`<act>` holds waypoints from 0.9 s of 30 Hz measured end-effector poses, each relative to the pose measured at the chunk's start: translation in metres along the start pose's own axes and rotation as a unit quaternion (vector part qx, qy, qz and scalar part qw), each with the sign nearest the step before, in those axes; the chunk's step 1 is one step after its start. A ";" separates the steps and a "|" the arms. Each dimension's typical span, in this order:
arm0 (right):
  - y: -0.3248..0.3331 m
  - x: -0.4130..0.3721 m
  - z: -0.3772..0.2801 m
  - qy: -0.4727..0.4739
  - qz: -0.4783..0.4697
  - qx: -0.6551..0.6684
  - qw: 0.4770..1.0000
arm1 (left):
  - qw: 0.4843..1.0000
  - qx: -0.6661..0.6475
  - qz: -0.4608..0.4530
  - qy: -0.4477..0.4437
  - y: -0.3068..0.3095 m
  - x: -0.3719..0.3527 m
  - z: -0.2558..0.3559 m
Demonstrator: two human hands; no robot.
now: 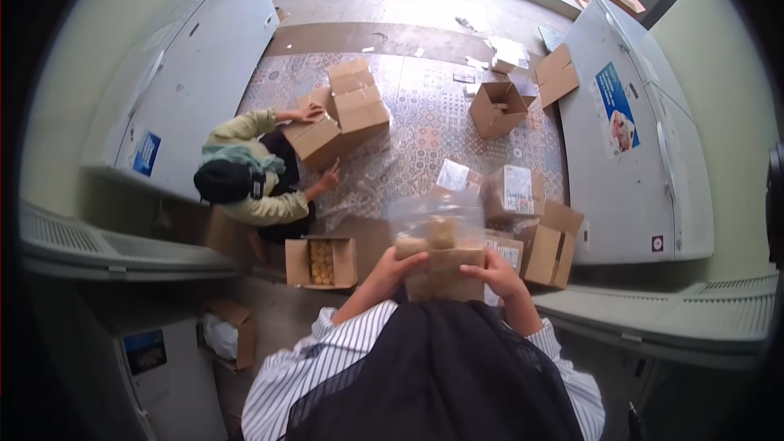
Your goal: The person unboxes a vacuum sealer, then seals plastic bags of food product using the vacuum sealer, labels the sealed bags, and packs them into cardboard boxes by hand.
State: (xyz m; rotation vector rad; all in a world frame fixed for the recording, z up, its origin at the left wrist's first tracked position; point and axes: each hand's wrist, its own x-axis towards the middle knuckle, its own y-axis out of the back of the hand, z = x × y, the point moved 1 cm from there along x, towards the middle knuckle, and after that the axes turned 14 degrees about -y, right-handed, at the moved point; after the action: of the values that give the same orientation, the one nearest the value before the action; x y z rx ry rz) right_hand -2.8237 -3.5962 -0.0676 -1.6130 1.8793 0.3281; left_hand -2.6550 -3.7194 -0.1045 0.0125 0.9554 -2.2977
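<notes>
In front of my chest is a small brown cardboard box [445, 275], with clear plastic wrap [437, 209] and a strip of brown tape across its far side. My left hand [387, 271] grips the box's left side, thumb on top. On the opposite side my right hand [498, 275] is closed round it in the same way. The fingers beneath the box are hidden. Left of my hands, on the floor, an open carton [295, 264] contains several round yellowish items [322, 262].
At left a crouching person [253, 167] handles a cardboard box [317, 144] beside another carton [360, 109]. Labelled boxes [516, 191] and an open box [555, 245] lie ahead right. An open carton [498, 110] stands farther off. White chest freezers [192, 57] [645, 188] line both sides.
</notes>
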 end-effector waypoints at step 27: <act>0.418 0.474 -0.296 0.067 0.201 0.440 0.873 | 0.744 0.547 -0.145 -0.354 -0.074 0.781 0.198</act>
State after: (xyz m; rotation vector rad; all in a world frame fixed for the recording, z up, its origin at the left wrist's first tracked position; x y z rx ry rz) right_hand -3.3339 -4.0492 -0.2135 -0.6374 2.0132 -0.4471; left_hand -3.2727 -4.2426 -0.1009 -0.5012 -0.8789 -2.4608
